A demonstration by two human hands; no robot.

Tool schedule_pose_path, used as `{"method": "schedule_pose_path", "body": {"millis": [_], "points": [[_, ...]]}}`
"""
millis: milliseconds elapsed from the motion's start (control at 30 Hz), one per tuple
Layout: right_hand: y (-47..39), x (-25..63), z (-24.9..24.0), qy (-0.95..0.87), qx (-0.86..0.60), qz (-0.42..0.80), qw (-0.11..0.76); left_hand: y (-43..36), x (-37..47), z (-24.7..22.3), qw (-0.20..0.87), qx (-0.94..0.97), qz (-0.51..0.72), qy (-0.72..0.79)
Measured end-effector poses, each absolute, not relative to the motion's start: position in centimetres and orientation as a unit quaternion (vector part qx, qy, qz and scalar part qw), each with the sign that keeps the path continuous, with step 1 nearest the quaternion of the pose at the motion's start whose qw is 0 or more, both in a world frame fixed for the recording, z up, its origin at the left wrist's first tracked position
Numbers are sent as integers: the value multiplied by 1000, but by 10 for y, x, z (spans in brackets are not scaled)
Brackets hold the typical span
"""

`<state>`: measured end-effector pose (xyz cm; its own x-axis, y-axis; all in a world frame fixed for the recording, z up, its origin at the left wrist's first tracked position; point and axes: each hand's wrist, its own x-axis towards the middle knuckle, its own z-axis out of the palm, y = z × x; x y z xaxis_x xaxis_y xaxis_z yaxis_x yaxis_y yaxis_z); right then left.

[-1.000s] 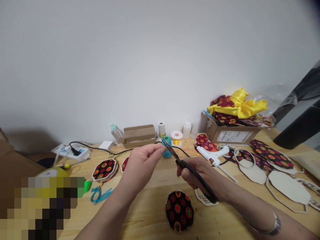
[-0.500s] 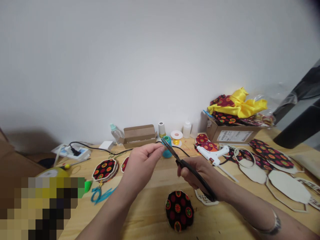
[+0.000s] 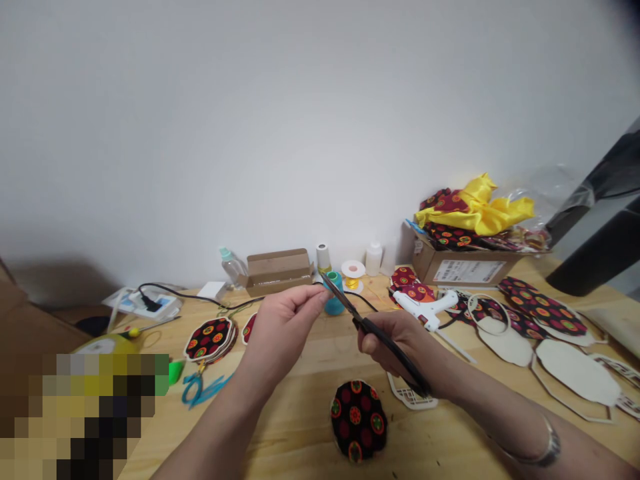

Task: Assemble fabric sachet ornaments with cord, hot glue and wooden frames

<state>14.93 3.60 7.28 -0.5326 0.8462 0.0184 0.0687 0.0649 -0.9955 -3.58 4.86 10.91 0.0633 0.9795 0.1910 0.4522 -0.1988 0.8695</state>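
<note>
My right hand (image 3: 400, 343) is wrapped round the black handles of a pair of scissors (image 3: 383, 337). The blades point up and left, their tips close to the fingertips of my left hand (image 3: 290, 330). Those left fingers are pinched together; what they hold, if anything, is too small to make out. Just behind the blades stands a teal spool of thread (image 3: 334, 300). Below my hands, a round piece covered in dark patterned fabric (image 3: 357, 420) lies on the wooden table (image 3: 310, 433).
A white glue gun (image 3: 425, 305) lies to the right, near pale wooden panels (image 3: 580, 373). Yellow cloth (image 3: 480, 207) tops a cardboard box (image 3: 465, 267). On the left are a stack of fabric-covered pieces (image 3: 210, 339) and teal cord (image 3: 197, 390). A low open box (image 3: 279, 272) stands by the wall.
The scissors and my right hand have shifted very slightly; the blades look closer together. My left hand keeps its pinch in nearly the same place.
</note>
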Motion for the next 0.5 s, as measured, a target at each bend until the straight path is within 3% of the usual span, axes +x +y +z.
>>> {"method": "schedule_pose_path", "body": {"millis": [200,300,500], "points": [[31,154,86,-675,-363,553,327,51,-40,110,319,631,434,559],[25,165,96,-738,-393,492,241,52,-44,109,322,600,465,566],[5,191,76,-814,-559,151,37,52,-48,107,333,572,492,565]]}}
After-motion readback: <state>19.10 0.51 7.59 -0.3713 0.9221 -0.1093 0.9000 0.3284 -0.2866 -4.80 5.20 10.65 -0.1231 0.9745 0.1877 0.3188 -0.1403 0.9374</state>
